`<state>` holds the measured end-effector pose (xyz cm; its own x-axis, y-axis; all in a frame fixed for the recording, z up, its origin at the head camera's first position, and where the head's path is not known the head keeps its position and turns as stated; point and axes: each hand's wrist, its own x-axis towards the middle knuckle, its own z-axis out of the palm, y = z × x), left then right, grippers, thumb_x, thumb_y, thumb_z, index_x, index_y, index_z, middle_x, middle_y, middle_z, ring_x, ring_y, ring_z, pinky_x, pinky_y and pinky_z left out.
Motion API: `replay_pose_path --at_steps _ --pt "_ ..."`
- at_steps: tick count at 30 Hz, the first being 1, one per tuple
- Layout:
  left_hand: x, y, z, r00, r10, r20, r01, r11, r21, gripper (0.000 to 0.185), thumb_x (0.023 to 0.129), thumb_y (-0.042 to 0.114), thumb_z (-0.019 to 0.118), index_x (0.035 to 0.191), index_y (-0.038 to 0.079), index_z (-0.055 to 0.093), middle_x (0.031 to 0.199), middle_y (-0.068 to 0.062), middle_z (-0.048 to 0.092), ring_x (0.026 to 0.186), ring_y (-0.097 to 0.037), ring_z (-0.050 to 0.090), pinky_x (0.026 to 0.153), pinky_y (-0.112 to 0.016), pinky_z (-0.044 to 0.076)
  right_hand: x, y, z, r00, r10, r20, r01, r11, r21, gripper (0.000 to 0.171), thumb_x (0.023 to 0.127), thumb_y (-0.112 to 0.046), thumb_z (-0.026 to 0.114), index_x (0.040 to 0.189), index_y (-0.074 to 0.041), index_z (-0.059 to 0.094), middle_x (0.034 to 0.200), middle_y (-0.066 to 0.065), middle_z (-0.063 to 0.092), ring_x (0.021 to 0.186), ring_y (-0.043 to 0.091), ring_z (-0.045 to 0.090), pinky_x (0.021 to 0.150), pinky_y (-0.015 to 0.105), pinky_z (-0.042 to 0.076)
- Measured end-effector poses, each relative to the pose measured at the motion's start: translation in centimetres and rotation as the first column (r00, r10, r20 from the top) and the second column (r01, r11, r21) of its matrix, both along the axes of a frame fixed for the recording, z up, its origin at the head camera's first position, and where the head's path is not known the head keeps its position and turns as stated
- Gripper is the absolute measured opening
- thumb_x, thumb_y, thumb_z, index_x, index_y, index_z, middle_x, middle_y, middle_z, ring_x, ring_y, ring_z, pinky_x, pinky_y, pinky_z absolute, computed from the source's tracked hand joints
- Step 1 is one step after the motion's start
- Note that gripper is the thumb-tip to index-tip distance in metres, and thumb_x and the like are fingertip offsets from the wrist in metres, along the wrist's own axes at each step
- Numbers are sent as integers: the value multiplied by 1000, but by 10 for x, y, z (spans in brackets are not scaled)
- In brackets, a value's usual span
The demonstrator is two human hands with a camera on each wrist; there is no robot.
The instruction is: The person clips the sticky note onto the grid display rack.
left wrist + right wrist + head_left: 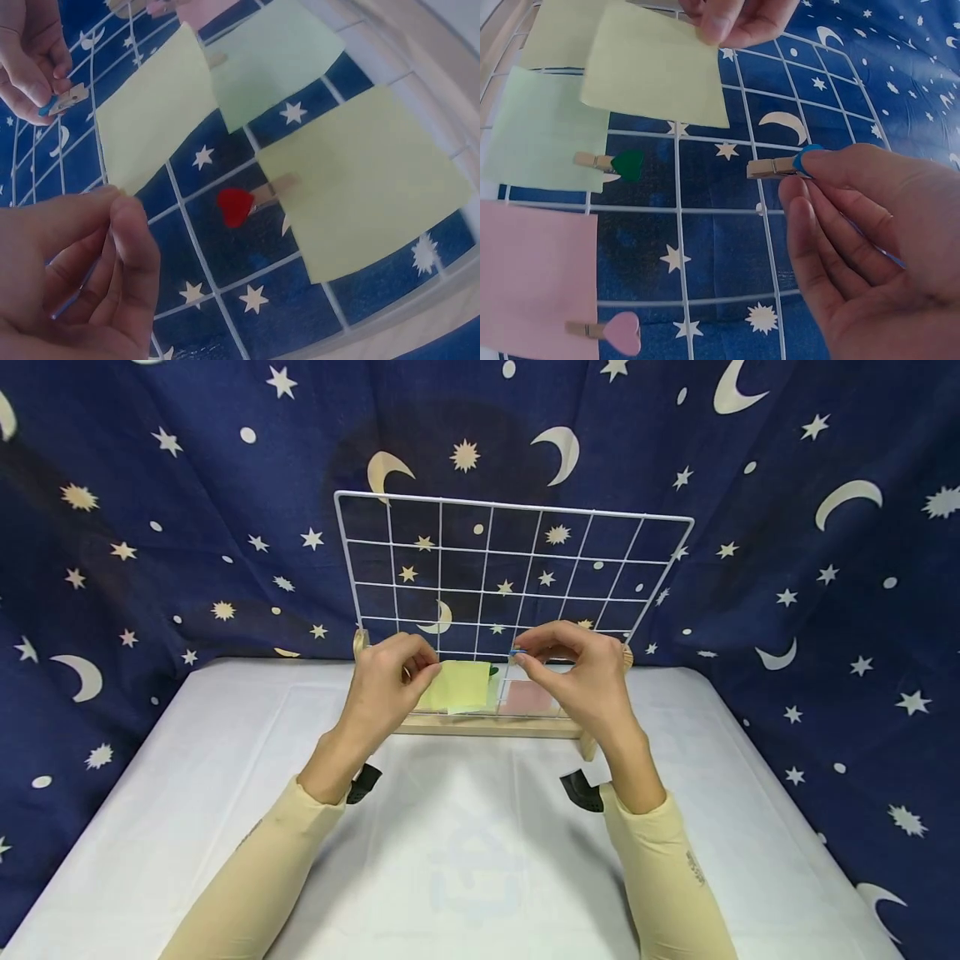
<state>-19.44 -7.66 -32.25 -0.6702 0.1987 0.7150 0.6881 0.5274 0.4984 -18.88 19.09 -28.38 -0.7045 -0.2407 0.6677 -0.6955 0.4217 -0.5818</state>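
Observation:
My left hand (pixel 386 681) pinches a yellow paper note (pixel 656 67) by one corner, in front of a white wire grid (pixel 513 553). Between thumb and fingertips, my right hand (pixel 588 672) holds a small wooden clothespin (pixel 772 166) with a blue heart on its end, apart from the note. Clipped on the grid are a second yellow note (pixel 367 180) with a red-heart clothespin (pixel 236 206), a green note (pixel 547 127) with a green-heart clothespin (pixel 626 165), and a pink note (pixel 536 277) with a pink-heart clothespin (pixel 621 332).
The grid stands in a wooden base (pixel 495 726) on a white-covered table (pixel 472 843). Behind it hangs a dark blue cloth (pixel 225 460) printed with moons and stars. Black straps or mounts (pixel 583 791) show at both wrists.

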Motion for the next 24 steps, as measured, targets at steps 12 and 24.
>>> replay_pose_path --at_steps 12,24 --pt "-7 -3 10 992 83 -99 -77 995 55 10 89 1 81 86 5 74 75 -6 68 62 -15 59 60 -28 48 -8 -18 5 996 -59 -62 57 998 -30 14 90 -6 84 103 -7 81 97 3 80 85 15 77 82 25 60" --pt "-12 -8 12 987 118 -111 -110 991 75 7 91 0 80 88 4 74 77 -7 67 64 -15 60 60 -28 50 -17 -32 1 985 -121 -122 94 974 -206 15 86 -5 87 100 -6 83 96 7 81 82 23 78 79 19 58"
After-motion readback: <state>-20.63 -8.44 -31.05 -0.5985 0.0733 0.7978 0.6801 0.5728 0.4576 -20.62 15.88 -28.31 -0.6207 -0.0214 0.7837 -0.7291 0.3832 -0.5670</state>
